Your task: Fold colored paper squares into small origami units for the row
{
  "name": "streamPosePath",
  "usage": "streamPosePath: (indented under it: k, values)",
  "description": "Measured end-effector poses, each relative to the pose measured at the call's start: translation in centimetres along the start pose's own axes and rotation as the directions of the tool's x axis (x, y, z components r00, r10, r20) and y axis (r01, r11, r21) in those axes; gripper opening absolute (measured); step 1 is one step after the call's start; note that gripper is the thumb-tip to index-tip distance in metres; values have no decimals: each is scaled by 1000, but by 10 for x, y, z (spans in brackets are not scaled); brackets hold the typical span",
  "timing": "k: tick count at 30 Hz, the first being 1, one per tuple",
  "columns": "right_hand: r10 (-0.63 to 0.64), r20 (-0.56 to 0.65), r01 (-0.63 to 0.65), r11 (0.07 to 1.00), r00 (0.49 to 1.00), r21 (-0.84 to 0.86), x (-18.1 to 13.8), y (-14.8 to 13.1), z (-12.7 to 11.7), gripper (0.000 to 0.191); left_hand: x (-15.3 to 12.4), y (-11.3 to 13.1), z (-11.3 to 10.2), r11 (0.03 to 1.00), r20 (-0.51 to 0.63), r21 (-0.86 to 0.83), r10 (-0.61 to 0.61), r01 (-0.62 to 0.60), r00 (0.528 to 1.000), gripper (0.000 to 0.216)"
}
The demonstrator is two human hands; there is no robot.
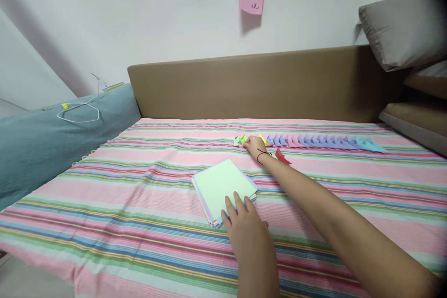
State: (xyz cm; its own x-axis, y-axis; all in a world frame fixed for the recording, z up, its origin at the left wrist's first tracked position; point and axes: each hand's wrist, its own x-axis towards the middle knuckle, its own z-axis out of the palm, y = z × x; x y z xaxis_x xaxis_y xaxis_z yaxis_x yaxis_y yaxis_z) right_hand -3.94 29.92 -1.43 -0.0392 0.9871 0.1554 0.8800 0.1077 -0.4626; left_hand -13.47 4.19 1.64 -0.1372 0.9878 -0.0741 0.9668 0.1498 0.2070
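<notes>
My left hand (246, 223) lies with fingers spread on the near corner of a stack of square paper (225, 186), whose top sheet is pale green. Farther off, my right hand (255, 144) has its fingertips pinched at a bright green folded paper piece (243, 139). A pale green folded piece (236, 141) sits just left of it. To the right runs a row of folded paper pieces (314, 142) in purple, pink and blue, with a yellow piece (263, 139) partly hidden behind my hand. A red folded piece (282, 157) lies beside my right forearm.
A striped cloth (139, 205) covers the bed, with a brown headboard (244, 86) along its far side. Grey pillows (405, 28) are stacked at the right. On the left, a white cable (78, 121) rests on a blue-grey cover (115, 107).
</notes>
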Motion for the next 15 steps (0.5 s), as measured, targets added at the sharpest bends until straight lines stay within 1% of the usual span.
streamPosePath:
  k: [6,11,15]
  values:
    - [-26,-8,26,999,1000,32,2,0,1,31,2,0,1,1000,53,-12,-19,20,998,63]
    - [-42,-41,44,999,998,28,1,3,3,32,3,0,4,1000,46,-11,-21,21,999,63]
    - [-36,-53,37,999,998,11,-1,2,3,31,1,0,1,999,60,-29,-31,33,998,64]
